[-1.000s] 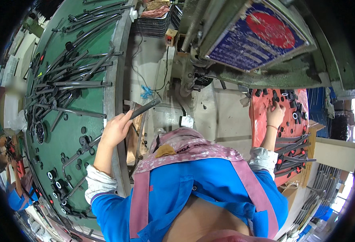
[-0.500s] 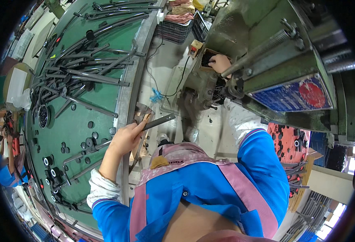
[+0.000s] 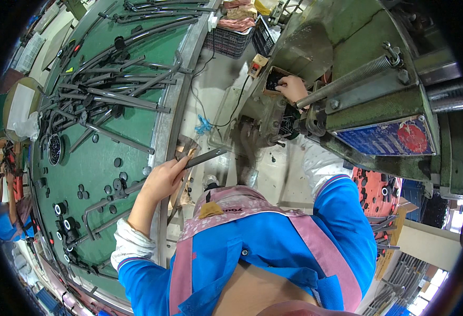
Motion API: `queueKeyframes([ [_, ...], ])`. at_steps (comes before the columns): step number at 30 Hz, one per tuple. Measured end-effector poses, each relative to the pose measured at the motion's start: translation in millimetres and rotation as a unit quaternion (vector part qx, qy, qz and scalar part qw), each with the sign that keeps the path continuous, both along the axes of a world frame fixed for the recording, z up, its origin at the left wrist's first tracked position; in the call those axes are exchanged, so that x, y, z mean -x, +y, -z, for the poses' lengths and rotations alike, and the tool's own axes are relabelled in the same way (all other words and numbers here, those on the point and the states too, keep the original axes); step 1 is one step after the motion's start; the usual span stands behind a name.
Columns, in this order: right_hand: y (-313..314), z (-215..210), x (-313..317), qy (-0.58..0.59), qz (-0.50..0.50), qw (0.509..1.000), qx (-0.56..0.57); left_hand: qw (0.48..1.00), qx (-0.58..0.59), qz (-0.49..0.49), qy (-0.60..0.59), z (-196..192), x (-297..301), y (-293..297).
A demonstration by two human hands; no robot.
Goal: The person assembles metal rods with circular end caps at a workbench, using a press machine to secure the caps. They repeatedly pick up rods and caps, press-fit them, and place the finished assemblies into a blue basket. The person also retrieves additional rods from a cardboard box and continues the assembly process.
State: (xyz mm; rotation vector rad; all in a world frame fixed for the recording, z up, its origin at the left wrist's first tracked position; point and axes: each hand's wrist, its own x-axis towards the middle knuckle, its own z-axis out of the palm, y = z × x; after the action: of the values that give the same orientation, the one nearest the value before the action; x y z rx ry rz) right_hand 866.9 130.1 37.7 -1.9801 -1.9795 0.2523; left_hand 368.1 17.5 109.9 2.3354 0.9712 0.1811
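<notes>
- The person's left hand (image 3: pixel 166 178) is gripping a dark tube (image 3: pixel 206 157) near one end, while the other end is sticking out past the desk (image 3: pixel 102 152), over the floor.
- Because only this hand is visibly supporting it, a loosening grip could be letting the tube tip and drop to the floor.
- The right hand (image 3: pixel 293 88) is resting with bent fingers at a small box (image 3: pixel 271 94) of dark parts; whether it is pinching one cannot be told.
- If the fingers are catching several small parts at once, extras could be spilling beside the box.
- The green machine (image 3: pixel 350 58) is hiding part of the right forearm, and its spring (image 3: pixel 360 79) is sitting close to the hand; a careless pull back could be scraping the wrist or snagging the sleeve (image 3: pixel 323 160).
- Should the machine be moving while the arm is lying there, a pinch could be resulting.
- On the desk, dark rods (image 3: pixel 129 99) are lying crossed, so tugging one could be dragging others.
</notes>
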Motion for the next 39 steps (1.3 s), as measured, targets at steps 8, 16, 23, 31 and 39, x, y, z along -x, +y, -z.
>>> queueKeyframes([
  [8, -4.1, -22.2, 22.4, -0.045, -0.009, 0.999, -0.030, 1.000, -0.010, 0.005, -0.013, 4.2, 0.9, 1.4],
  [16, -41.4, -19.4, -3.1, 0.034, -0.014, 0.994, -0.100, 0.999, -0.022, -0.007, -0.032, -1.0, -5.7, 2.7],
  [23, -168.1, -74.7, 64.7, 0.449, 0.054, 0.889, -0.075, 0.999, -0.052, 0.001, -0.008, -4.8, -19.9, 5.4],
  [31, -184.5, -76.5, 89.1, 0.414, 0.032, 0.901, -0.126, 0.996, -0.068, 0.055, 0.003, -26.0, -53.8, 7.2],
  [39, -175.1, -58.0, 95.8, 0.383, 0.012, 0.912, -0.148, 0.996, -0.048, 0.069, -0.038, -15.4, -63.9, -1.5],
])
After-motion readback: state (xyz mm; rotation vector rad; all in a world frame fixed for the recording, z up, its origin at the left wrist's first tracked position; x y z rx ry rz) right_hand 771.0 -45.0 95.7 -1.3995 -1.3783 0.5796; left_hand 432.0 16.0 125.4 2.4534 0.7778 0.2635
